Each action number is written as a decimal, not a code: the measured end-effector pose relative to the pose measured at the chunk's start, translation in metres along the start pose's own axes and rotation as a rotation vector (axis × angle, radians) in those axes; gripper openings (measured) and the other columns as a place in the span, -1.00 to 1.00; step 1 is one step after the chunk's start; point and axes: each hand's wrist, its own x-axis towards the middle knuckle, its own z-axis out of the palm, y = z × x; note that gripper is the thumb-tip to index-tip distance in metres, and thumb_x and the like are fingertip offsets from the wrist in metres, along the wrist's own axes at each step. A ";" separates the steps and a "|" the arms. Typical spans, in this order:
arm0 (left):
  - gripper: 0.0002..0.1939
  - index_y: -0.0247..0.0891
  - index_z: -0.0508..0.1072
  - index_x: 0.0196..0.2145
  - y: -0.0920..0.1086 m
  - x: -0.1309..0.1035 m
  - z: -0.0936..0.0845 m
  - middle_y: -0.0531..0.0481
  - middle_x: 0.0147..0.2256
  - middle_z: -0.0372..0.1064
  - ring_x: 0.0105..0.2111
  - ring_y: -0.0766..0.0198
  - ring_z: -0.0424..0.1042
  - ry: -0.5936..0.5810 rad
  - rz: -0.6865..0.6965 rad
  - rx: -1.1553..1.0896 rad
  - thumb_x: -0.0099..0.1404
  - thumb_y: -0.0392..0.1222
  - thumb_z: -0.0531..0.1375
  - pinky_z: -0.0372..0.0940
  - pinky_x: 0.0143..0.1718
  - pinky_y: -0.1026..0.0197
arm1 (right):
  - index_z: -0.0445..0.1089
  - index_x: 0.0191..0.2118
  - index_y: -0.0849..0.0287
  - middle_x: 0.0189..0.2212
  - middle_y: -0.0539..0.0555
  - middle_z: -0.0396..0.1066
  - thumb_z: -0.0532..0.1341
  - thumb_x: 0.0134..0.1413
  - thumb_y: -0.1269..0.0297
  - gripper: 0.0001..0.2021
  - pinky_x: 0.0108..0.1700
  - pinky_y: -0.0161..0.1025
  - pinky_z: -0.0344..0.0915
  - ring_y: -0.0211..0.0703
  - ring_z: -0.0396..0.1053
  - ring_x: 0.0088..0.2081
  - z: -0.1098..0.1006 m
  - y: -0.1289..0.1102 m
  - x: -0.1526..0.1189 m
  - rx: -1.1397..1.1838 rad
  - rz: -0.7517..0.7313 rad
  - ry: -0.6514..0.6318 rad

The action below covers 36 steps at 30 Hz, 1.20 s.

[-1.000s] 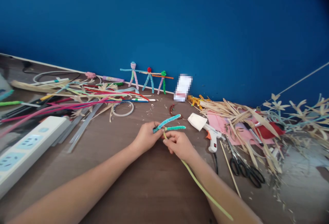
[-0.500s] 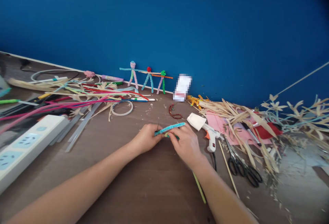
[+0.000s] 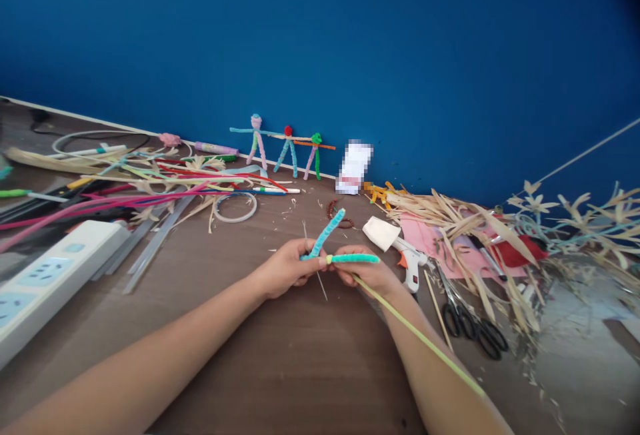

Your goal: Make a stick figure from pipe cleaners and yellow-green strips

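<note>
My left hand [image 3: 290, 266] pinches a half-made pipe-cleaner figure over the middle of the table. Its light-blue coiled limb [image 3: 328, 234] points up and away, while a teal limb [image 3: 356, 258] stretches right towards my right hand [image 3: 367, 270]. A thin wire or stick [image 3: 323, 284] pokes out above and below the left fingers. Closed fingers of my right hand grip a yellow-green pipe cleaner [image 3: 415, 330], whose long tail runs down over the right forearm. A bit of yellow-green shows where the two limbs meet. The right fingertips are partly hidden behind the teal limb.
Three pipe-cleaner figures [image 3: 287, 148] lean against the blue wall. A glue gun [image 3: 412, 265] and black-handled scissors [image 3: 467, 322] lie to the right, near dried husk strips [image 3: 435, 215]. At left are a power strip [image 3: 55, 275] and loose pipe cleaners [image 3: 125, 205].
The blue limb has swung upright and the teal limb now shows to the right. The yellow-green tail has moved from under the right forearm to above it. The thin wire has come into view.
</note>
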 end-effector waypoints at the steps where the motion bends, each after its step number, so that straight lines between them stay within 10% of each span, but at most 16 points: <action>1: -0.74 -0.32 0.27 -0.45 -0.001 0.001 0.000 0.12 -0.58 0.21 -0.73 0.57 -0.06 0.027 0.012 -0.006 0.02 -0.07 0.19 -0.18 -0.76 0.44 | 0.33 -0.54 0.28 -0.83 -0.13 0.12 0.21 -0.19 0.22 -0.81 -0.67 -0.41 -0.18 -0.46 -0.03 -0.76 0.002 0.001 0.001 -0.005 -0.007 0.032; 36: -0.78 -0.36 0.37 -0.50 -0.005 0.006 -0.001 0.17 -0.68 0.09 -0.72 0.60 -0.14 0.159 -0.070 -0.350 -0.13 -0.25 0.30 -0.31 -0.74 0.44 | 0.29 -0.62 0.22 -0.86 -0.17 0.00 0.23 -0.23 0.23 -0.82 -0.67 -0.39 -0.16 -0.46 -0.09 -0.75 0.013 0.005 0.009 -0.170 -0.091 0.298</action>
